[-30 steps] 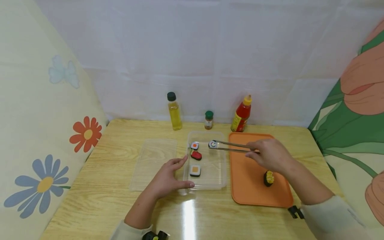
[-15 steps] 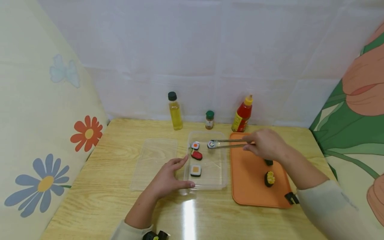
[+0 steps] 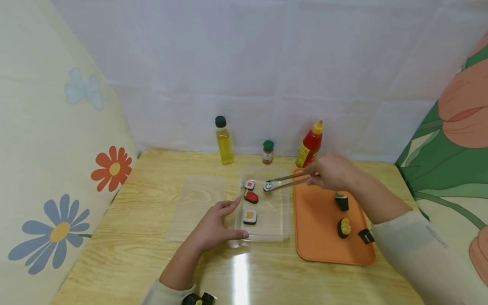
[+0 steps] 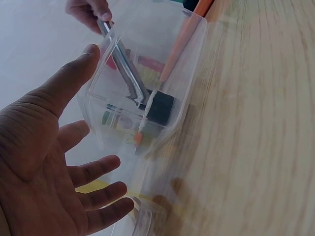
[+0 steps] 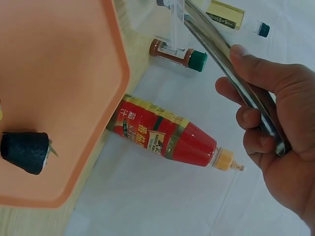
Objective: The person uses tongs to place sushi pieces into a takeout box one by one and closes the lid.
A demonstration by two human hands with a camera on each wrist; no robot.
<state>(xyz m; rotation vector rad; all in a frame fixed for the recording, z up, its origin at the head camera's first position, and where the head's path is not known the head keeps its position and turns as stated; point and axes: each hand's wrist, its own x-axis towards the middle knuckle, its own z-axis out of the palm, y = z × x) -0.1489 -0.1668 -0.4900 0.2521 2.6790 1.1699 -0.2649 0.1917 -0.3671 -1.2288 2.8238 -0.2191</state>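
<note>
Right hand [image 3: 332, 175] gripping metal tongs [image 3: 286, 180], tips pinching white sushi roll [image 3: 268, 186] inside clear container [image 3: 283, 231], just right of orange-centred roll [image 3: 249, 184]. Left hand [image 3: 213, 228] open, fingers relaxed, resting against container's near-left corner. Also in container: red piece [image 3: 251, 197], square piece [image 3: 249, 216]. Two dark rolls [image 3: 342, 201] on orange tray [image 3: 316, 237] to the right. Clear lid [image 3: 194, 203] flat on counter [image 3: 152, 262], left of container.
</note>
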